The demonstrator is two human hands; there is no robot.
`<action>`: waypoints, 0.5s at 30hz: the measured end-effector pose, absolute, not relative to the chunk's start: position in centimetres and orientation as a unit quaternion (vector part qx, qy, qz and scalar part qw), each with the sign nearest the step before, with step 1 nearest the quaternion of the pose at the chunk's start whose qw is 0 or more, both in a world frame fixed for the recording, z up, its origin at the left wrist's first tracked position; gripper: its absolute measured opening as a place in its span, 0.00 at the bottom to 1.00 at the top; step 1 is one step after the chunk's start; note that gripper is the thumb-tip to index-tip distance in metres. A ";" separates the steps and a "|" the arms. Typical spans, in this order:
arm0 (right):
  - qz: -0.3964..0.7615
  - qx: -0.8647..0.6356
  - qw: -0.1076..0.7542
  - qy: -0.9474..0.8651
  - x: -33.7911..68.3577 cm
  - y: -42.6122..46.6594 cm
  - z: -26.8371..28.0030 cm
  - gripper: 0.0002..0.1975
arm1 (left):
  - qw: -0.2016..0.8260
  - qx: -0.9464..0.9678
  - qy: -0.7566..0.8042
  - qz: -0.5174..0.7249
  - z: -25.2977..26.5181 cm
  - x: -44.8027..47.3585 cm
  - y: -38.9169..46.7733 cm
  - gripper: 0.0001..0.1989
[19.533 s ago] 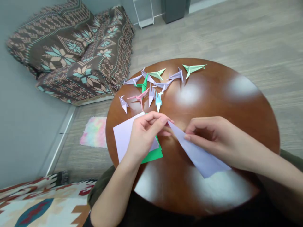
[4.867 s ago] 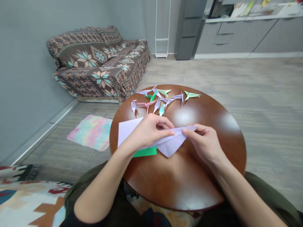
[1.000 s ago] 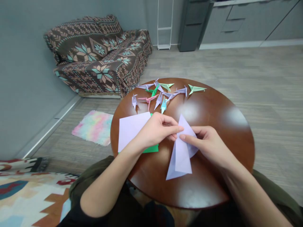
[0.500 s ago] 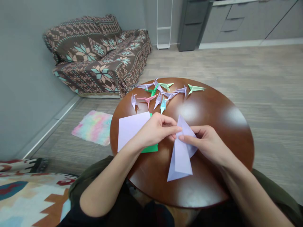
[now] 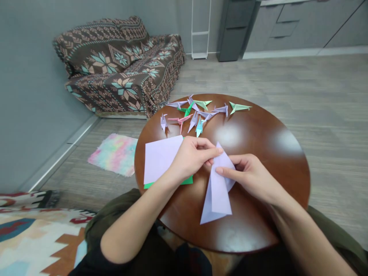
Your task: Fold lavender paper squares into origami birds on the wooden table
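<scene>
A partly folded sheet of lilac origami paper [image 5: 220, 193] is held over the round brown table [image 5: 258, 142], its wide end pointing toward me. My left hand [image 5: 198, 153] pinches it near the narrow top tip, thumb on the front. Lower down, my right hand [image 5: 248, 172] grips its right side, with the thumb pressed across the front layer and the other fingers behind. Part of the paper's back is hidden by that hand. Left of it lies a stack of square paper, a lilac sheet [image 5: 161, 159] on top of green sheets [image 5: 188, 180]; my left forearm covers part of it.
Several folded paper cranes sit along the far table side, among them a pink crane [image 5: 180, 120], a blue crane [image 5: 199, 127] and a pale green crane [image 5: 240, 107]. Beyond stand a patterned sofa [image 5: 123, 73], a fluffy rug [image 5: 115, 153] and grey cabinets [image 5: 301, 30].
My left thumb has slid up toward the paper's tip. My right thumb and the paper's lower end have shifted slightly left. Both hands keep their hold.
</scene>
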State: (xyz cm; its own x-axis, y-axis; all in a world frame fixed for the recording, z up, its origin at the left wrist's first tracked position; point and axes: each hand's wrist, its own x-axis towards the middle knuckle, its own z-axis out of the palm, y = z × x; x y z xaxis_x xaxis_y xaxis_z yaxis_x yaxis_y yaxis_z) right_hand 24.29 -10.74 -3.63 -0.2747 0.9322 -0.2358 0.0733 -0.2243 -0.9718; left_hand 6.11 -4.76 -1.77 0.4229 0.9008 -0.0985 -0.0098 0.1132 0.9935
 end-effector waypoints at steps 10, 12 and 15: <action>0.573 -0.522 0.333 -0.536 24.6 -10.7 -3.7 0.19 | 0.653 0.538 0.370 0.384 -2.5 6.3 -4.5 0.12; 0.575 -0.524 0.329 -0.535 24.6 -10.6 -3.7 0.19 | 0.653 0.541 0.367 0.382 -2.5 6.3 -4.5 0.12; 0.582 -0.523 0.334 -0.525 24.5 -10.5 -3.7 0.18 | 0.644 0.553 0.369 0.378 -2.3 6.2 -4.5 0.12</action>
